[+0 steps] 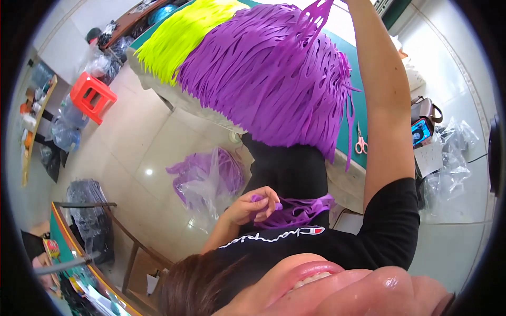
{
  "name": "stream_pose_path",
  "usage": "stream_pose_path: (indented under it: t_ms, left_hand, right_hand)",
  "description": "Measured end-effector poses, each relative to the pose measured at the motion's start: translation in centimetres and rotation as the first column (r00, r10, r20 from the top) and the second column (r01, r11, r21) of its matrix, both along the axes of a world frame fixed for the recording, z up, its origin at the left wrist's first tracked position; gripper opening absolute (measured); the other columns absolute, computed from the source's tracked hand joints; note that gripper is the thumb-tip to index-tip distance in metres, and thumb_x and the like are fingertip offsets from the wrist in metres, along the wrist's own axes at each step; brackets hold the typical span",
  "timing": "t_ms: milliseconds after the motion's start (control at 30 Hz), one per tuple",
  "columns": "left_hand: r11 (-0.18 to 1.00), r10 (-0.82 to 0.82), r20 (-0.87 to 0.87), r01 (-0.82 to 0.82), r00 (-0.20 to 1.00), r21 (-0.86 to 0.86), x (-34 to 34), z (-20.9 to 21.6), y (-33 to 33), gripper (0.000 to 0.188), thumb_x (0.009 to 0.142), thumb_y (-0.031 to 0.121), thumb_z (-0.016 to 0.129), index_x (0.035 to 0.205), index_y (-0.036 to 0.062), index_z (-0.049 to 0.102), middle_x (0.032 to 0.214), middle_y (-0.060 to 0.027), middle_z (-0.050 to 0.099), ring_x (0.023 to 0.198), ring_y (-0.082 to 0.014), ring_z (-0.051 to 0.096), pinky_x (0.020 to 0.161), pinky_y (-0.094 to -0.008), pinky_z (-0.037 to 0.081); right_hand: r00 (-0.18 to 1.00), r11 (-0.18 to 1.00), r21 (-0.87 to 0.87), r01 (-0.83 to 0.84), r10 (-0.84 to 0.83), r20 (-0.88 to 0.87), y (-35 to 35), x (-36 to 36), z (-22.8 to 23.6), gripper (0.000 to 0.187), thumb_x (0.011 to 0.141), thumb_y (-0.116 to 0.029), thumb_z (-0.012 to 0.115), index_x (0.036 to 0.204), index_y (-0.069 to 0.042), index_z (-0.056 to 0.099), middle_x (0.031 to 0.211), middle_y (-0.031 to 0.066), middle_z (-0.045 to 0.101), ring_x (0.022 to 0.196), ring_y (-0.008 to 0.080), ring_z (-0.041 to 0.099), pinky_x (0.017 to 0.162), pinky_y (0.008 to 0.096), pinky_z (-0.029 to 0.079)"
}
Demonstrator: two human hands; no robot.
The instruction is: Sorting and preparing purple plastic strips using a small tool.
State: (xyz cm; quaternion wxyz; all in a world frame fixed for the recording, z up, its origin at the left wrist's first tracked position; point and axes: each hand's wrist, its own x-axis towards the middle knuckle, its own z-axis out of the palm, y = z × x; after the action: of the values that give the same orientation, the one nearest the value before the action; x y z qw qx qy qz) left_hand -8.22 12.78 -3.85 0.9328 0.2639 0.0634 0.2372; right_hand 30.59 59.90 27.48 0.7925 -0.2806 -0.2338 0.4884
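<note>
My left hand (258, 205) is in front of my lap, its fingers curled around a piece of soft purple strip. Beside it, a loose bundle of slit purple strips (305, 210) lies across my lap. Above, a large heap of purple strips (263, 68) covers the table and hangs over its near edge. From that heap, a netted length of purple strips (316, 18) stretches up to the top edge of the picture. My right arm (385, 89) reaches up beside it; the right hand is cut off by the top edge.
Yellow-green strips (179, 37) lie left of the purple heap. Pink-handled scissors (360, 145) rest on the green tabletop (354, 113). On the floor sit purple strips in a clear bag (211, 174) and a red stool (94, 97). At right is a lit phone (420, 131).
</note>
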Motion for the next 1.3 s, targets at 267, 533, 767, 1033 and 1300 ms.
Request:
stream_pose_path:
  t_ms: [267, 533, 767, 1033, 1300]
  left_hand:
    - [0.977, 0.131, 0.076, -0.116, 0.988, -0.178, -0.9, -1.6, 3.1, 0.024, 0.096, 0.015, 0.046, 0.115, -0.0009, 0.046, 0.079, -0.0107, 0.054, 0.052, -0.0091, 0.041, 0.046, -0.0216, 0.034]
    - [0.999, 0.008, 0.062, -0.005, 0.998, -0.053, 1.5, -0.7, 3.7, 0.026, 0.095, 0.019, 0.049, 0.115, 0.0011, 0.046, 0.085, -0.0108, 0.056, 0.054, -0.0113, 0.046, 0.049, -0.0239, 0.038]
    - [0.835, 0.504, 0.023, -0.494, 0.864, 0.241, 0.8, 3.1, -0.9, 0.026, 0.095, 0.02, 0.048, 0.111, 0.0, 0.047, 0.103, -0.016, 0.055, 0.093, -0.0218, 0.055, 0.084, -0.0328, 0.042]
    - [0.646, 0.628, 0.174, -0.633, 0.758, 0.426, 2.7, 7.1, -5.6, 0.028, 0.097, 0.021, 0.043, 0.115, -0.0009, 0.045, 0.118, -0.0203, 0.05, 0.108, -0.028, 0.053, 0.096, -0.0397, 0.04]
    - [0.837, 0.501, -0.175, -0.423, 0.848, 0.347, 4.7, 9.0, -9.6, 0.051, 0.098, 0.03, 0.041, 0.136, -0.0017, 0.028, 0.131, -0.0228, 0.043, 0.12, -0.0378, 0.048, 0.093, -0.0458, 0.047]
  right_hand:
    - [0.236, 0.69, 0.422, 0.588, -0.646, 0.726, 3.7, 1.2, -9.4, 0.039, 0.097, -0.038, 0.038, 0.07, -0.013, 0.049, 0.053, -0.0001, 0.042, 0.044, 0.0146, 0.039, 0.042, 0.0304, 0.031]
    - [-0.931, 0.285, 0.94, 0.186, -0.255, 0.262, -0.9, 15.9, -10.1, 0.041, 0.096, -0.041, 0.041, 0.084, -0.006, 0.061, 0.062, 0.0025, 0.055, 0.052, 0.0162, 0.052, 0.049, 0.0319, 0.043]
    - [0.498, 0.913, 0.174, -0.37, 0.037, 0.867, -33.2, -12.7, -14.6, 0.038, 0.094, -0.039, 0.05, 0.076, -0.006, 0.058, 0.073, 0.0063, 0.064, 0.064, 0.0135, 0.057, 0.056, 0.0284, 0.044]
    - [0.358, 0.894, -0.224, -0.388, 0.37, 0.857, -56.2, -19.7, -23.9, 0.042, 0.076, -0.015, 0.077, 0.069, -0.004, 0.036, 0.082, 0.0085, 0.061, 0.067, 0.0121, 0.044, 0.06, 0.028, 0.042]
    - [0.479, 0.994, 0.07, -0.084, -0.021, 0.878, -60.9, -15.1, -24.4, 0.034, 0.084, 0.003, 0.062, 0.066, -0.005, 0.034, 0.083, 0.0121, 0.065, 0.064, 0.0076, 0.056, 0.054, 0.0226, 0.044]
